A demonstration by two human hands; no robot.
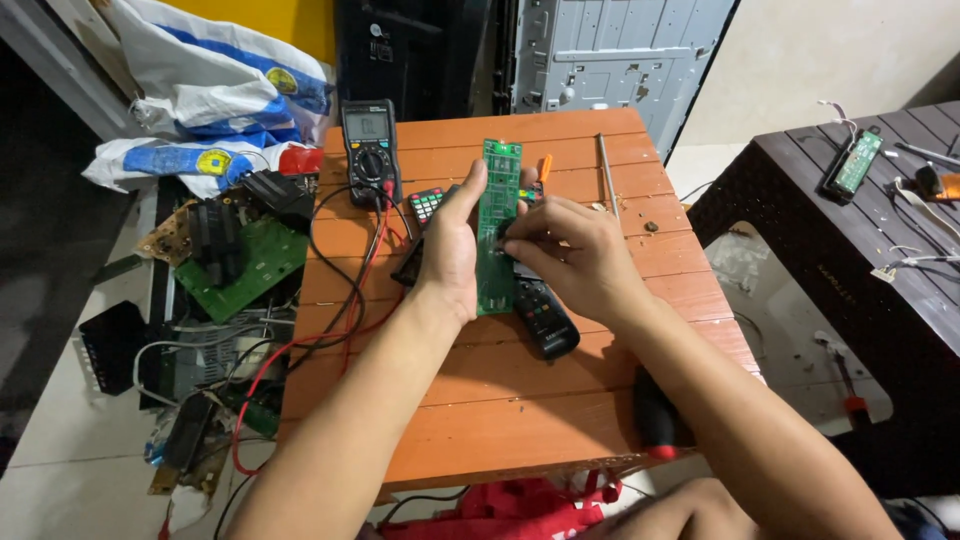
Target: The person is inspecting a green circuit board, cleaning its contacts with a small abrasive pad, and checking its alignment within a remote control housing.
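My left hand (pixel 452 245) holds a long narrow green circuit board (pixel 497 215) upright above the orange wooden table (pixel 500 400), gripping its left edge. My right hand (pixel 562 255) pinches at the middle of the board's face with thumb and forefinger. Under my hands lies a black remote control shell (pixel 545 320). A rubber keypad with coloured buttons (pixel 427 203) peeks out to the left of my left hand.
A multimeter (pixel 369 150) with red and black leads (pixel 345 300) sits at the table's back left. A metal rod (pixel 607 175) lies back right. Circuit boards and scrap electronics (pixel 230 260) pile on the floor at left. A dark table (pixel 850 250) with another small board (pixel 856 160) stands right.
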